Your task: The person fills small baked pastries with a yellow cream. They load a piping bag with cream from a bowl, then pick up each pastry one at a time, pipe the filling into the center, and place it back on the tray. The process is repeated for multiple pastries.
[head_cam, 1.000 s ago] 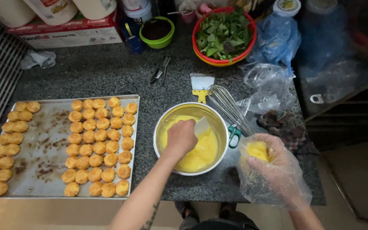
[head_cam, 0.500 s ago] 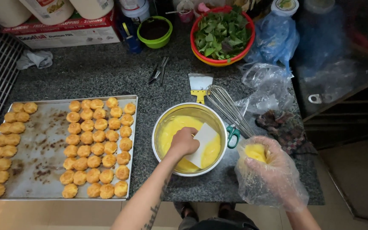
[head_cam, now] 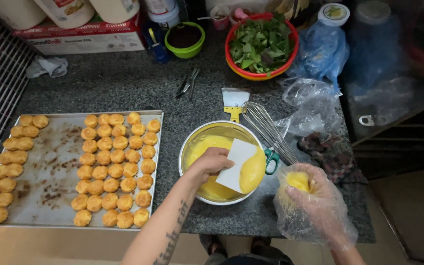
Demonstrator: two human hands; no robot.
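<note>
A load of yellow custard [head_cam: 252,172] is lifted from the bowl [head_cam: 188,147] on a white scraper [head_cam: 237,164] pinched by the left hand [head_cam: 211,162], while the partly filled bag [head_cam: 315,208] is gripped by the right hand [head_cam: 315,198] and much custard is left.

A white plastic scraper [head_cam: 237,166], flat and roughly rectangular, is tilted over the metal mixing bowl [head_cam: 223,162], carrying a thick lump of yellow custard cream [head_cam: 252,172] on its far edge. The round bowl sits on the speckled granite counter [head_cam: 123,83] and holds more of the same smooth yellow cream. A clear plastic piping bag [head_cam: 315,211], crumpled and open at the top, is just beside the bowl with a little yellow cream inside.
</note>
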